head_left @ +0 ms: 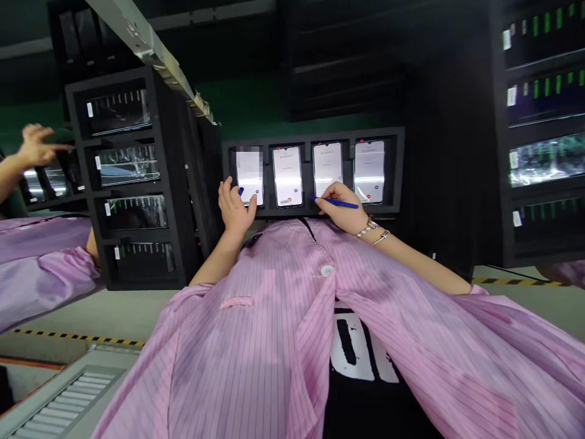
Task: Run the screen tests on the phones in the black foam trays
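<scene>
Four lit phones lie in a row in a black foam tray (397, 177) in front of me. My left hand (235, 208) is at the tray's left end, fingers apart, with the thumb by the lower edge of the leftmost phone (250, 177). A small blue piece (241, 191) shows beside its fingers; whether the hand holds it is unclear. My right hand (342, 207) is closed around a blue pen (345, 203), below the third phone (328, 161) and the rightmost phone (369, 171). The second phone (287, 177) lies between my hands, untouched.
A black rack (153, 177) with several dark-screened phones stands at left, another rack (505, 183) at right. A metal bar (155, 52) slants down from the upper left. At far left are a co-worker's hand (39, 146) and pink sleeve (50, 262).
</scene>
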The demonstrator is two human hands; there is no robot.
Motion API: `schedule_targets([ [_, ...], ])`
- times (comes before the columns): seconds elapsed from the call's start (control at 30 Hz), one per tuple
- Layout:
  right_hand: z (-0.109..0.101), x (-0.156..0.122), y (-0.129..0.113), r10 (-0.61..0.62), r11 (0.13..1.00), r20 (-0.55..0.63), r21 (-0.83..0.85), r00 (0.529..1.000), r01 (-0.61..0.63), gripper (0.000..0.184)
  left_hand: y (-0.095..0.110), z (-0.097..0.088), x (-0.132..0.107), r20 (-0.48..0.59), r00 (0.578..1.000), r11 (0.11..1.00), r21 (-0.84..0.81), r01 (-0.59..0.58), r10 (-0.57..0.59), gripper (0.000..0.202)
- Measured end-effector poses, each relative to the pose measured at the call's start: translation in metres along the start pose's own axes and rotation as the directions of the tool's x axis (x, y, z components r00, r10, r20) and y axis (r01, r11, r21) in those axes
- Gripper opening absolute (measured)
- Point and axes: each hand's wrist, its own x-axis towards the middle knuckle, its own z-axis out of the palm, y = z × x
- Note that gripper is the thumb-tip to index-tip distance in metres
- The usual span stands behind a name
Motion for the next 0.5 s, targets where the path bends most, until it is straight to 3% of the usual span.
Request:
schedule_targets([
  [0.2, 0.027, 0.011, -0.013, -0.064, 0.994, 0.13, -0.082, 0.989, 0.075, 0.021, -0.001, 0.002, -0.004, 0.0, 1.0, 0.999, -0.038, -0.003, 0.003, 0.048],
  [0.5, 0.028, 0.014, -0.015, -0.083, 0.973, 0.142, -0.202, 0.986, 0.111, 0.015, -0.009, 0.011, -0.009, -0.083, 0.996, 0.991, -0.124, -0.047, 0.037, 0.049],
])
